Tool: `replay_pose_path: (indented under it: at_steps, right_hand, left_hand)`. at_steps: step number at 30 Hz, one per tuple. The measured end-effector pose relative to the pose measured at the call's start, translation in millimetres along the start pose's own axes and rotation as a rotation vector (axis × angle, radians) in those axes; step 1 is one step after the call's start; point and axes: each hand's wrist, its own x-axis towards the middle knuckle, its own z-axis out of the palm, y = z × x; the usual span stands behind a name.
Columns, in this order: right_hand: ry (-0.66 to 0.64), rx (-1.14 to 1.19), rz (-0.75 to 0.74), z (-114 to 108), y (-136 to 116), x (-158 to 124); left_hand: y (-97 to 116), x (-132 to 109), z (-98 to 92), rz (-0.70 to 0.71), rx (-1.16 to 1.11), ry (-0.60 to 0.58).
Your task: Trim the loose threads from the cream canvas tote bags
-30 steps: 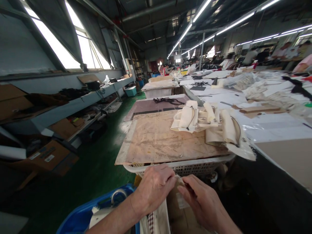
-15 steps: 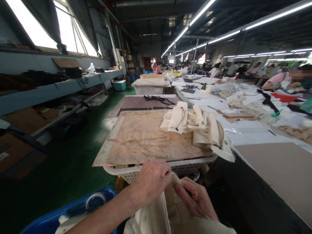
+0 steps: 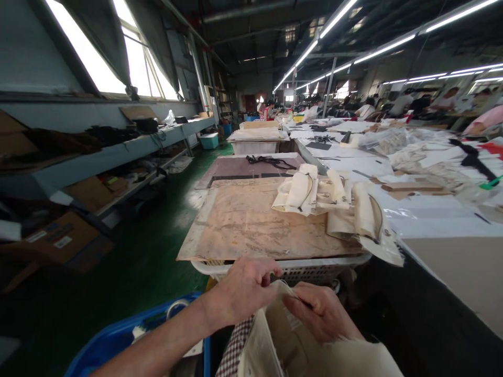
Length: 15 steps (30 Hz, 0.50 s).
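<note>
A cream canvas bag (image 3: 346,356) with raw, frayed edges hangs low at the front of the view, its mouth spread so that the inside shows. On the left, my left hand (image 3: 247,288) pinches the top edge, its index finger curled above the cloth. My right hand (image 3: 324,311) grips the same edge a little to the right, thumb on the inner side. The lower part of the bag runs out of view. Beyond my hands, several cream canvas pieces (image 3: 302,188) with rolled parts and metal fittings lie on a brown board (image 3: 243,220).
The board rests on a white plastic basket (image 3: 306,275). A blue bin (image 3: 98,340) with pale pieces stands at lower left, beside checkered cloth (image 3: 236,345). Worktables with sheets (image 3: 412,209) extend along the right. A loaded shelf bench (image 3: 129,149) lines the window wall; people sit far back.
The view has swung left, so the surroundings sit further right. My left fingers have loosened and lifted slightly at the bag's edge. The bag's mouth looks wider, and checkered cloth now shows beside it.
</note>
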Motion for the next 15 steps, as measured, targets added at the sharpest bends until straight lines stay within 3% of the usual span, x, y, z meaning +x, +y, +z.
replay_pose_path:
  at_steps: [6,11,15]
  right_hand:
    - [0.007,-0.081,-0.076,18,-7,3]
    - [0.007,-0.179,-0.103,22,-13,11]
    - [-0.007,-0.262,-0.079,27,-5,18]
  left_hand:
    - [0,-7,-20.7,0.365,0.460,-0.202]
    - [19,-4,-36.5,0.521,0.755,-0.370]
    - [22,-2,-28.6,0.587,0.870,-0.370]
